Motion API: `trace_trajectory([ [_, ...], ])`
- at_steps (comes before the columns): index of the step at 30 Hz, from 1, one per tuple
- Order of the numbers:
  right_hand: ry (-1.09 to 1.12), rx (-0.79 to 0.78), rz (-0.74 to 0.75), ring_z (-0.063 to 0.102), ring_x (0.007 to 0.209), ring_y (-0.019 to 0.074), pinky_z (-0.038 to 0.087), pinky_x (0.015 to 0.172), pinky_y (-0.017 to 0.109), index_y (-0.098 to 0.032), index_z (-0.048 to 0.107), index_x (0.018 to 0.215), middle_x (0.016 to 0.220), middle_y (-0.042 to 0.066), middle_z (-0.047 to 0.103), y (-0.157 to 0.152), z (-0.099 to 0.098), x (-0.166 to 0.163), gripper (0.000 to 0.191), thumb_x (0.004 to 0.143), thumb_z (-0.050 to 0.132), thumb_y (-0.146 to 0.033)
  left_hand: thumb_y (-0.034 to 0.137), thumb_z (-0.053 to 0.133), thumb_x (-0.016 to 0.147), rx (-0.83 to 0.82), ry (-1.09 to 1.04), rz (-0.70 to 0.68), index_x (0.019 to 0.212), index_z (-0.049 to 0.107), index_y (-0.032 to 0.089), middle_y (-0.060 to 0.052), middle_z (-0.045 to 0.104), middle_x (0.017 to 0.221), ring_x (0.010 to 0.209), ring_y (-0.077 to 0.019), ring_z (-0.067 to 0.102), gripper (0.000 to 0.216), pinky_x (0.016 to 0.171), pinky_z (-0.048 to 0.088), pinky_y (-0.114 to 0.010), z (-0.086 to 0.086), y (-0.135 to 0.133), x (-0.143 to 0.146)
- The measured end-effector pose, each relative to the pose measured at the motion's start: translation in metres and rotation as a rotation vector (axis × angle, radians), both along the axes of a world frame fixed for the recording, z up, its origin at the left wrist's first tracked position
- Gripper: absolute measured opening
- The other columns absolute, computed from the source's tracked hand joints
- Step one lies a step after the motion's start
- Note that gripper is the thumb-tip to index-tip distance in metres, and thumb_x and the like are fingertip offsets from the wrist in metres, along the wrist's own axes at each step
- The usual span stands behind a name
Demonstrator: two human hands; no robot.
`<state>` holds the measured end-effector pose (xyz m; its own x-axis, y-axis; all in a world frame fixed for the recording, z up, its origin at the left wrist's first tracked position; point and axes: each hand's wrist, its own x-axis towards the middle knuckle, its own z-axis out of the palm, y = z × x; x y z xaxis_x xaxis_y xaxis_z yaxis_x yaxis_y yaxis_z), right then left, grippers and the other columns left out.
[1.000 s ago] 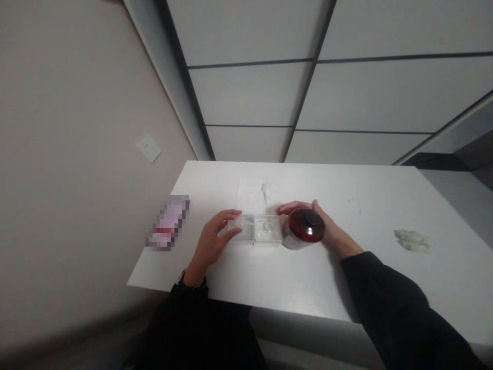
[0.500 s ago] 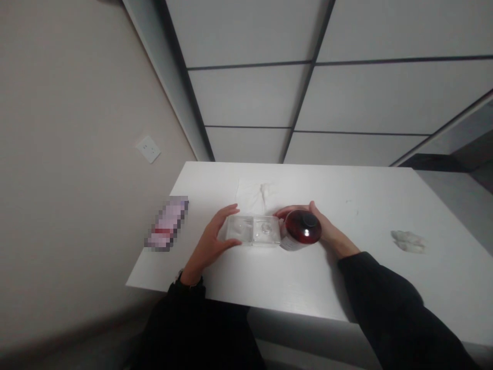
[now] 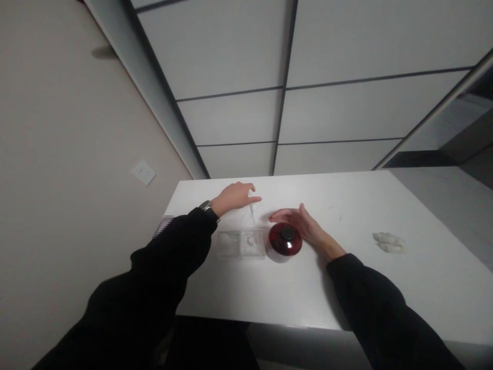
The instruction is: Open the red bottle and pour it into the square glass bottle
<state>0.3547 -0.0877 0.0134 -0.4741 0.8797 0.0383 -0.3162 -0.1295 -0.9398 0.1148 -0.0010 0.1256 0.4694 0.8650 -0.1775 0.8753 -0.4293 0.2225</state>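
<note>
Held the grip of the left hand (image 3: 234,196) part-way open, thumb and fingers curved with a gap at the tips, above the far part of a white tissue (image 3: 239,220) on the bench (image 3: 246,293). Made out no firm hold; could not tell touch from clearance between fingertips and the thin white piece (image 3: 252,209) on the tissue. Found that piece just to the near side of the left fingertips, long axis running toward the near edge of the bench, with the left hand nearer to it than the right. Had the right hand (image 3: 304,222) loosely spread, thumb raised, behind and to the right of a red-topped bottle (image 3: 283,244), not wrapped round it; could not tell contact there. Saw the bottle upright, just beside the right end of a clear box (image 3: 228,246) with 2 compartments, long axis across the bench. Spotted 1 small round clear thing (image 3: 251,241) in the right compartment. Noted a crumpled pale cloth (image 3: 390,242) well apart, farther right.
</note>
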Motion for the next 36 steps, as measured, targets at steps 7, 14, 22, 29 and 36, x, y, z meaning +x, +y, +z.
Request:
trace_trajectory([
  [7,0.008,0.028,-0.094,0.074,0.115,0.0284,0.048,0.117,0.048,-0.024,0.081,0.105,0.115,0.012,0.081,0.007,-0.002,0.004,0.081,0.089,0.044,-0.095,0.044,0.084,0.087,0.058,0.114,-0.012,0.109,0.08,0.018,-0.015,0.081,0.115,0.113,-0.0329,0.074,0.035,0.095,0.051,-0.036,-0.026,0.023,0.012],
  [14,0.015,0.026,-0.136,0.073,0.107,0.0265,0.051,0.111,0.046,-0.024,0.082,0.102,0.112,0.01,0.081,0.009,-0.001,0.002,0.078,0.088,0.049,-0.094,0.041,0.089,0.078,0.038,0.062,0.006,0.1,0.082,0.015,-0.016,0.082,0.106,0.107,-0.0343,0.076,0.034,0.094,0.054,-0.037,-0.029,0.023,0.012],
  [22,0.027,0.02,-0.217,0.073,0.101,0.0243,0.054,0.106,0.043,-0.023,0.081,0.1,0.114,0.01,0.08,0.014,-0.009,0.001,0.076,0.089,0.049,-0.092,0.036,0.073,0.09,0.025,-0.377,0.016,0.123,0.068,0.019,-0.005,0.079,0.103,0.09,-0.0193,0.075,0.037,0.082,0.06,-0.029,0.038,-0.035,-0.014],
  [29,-0.019,0.04,-0.215,0.074,0.098,0.0236,0.054,0.103,0.042,-0.024,0.08,0.101,0.11,0.01,0.08,0.016,-0.012,0.001,0.076,0.09,0.048,-0.092,0.044,0.074,0.093,0.045,-0.566,-0.118,0.111,0.076,0.023,-0.005,0.08,0.109,0.096,-0.0212,0.075,0.028,0.091,0.062,-0.035,0.058,-0.117,-0.039],
  [36,-0.027,0.039,-0.217,0.072,0.096,0.0226,0.054,0.102,0.041,-0.024,0.08,0.1,0.11,0.009,0.08,0.013,-0.007,0.002,0.071,0.091,0.052,-0.088,0.035,0.076,0.095,0.133,-0.491,-0.156,0.11,0.076,0.024,-0.005,0.082,0.11,0.1,-0.023,0.076,0.018,0.092,0.058,-0.035,0.053,-0.126,-0.047],
])
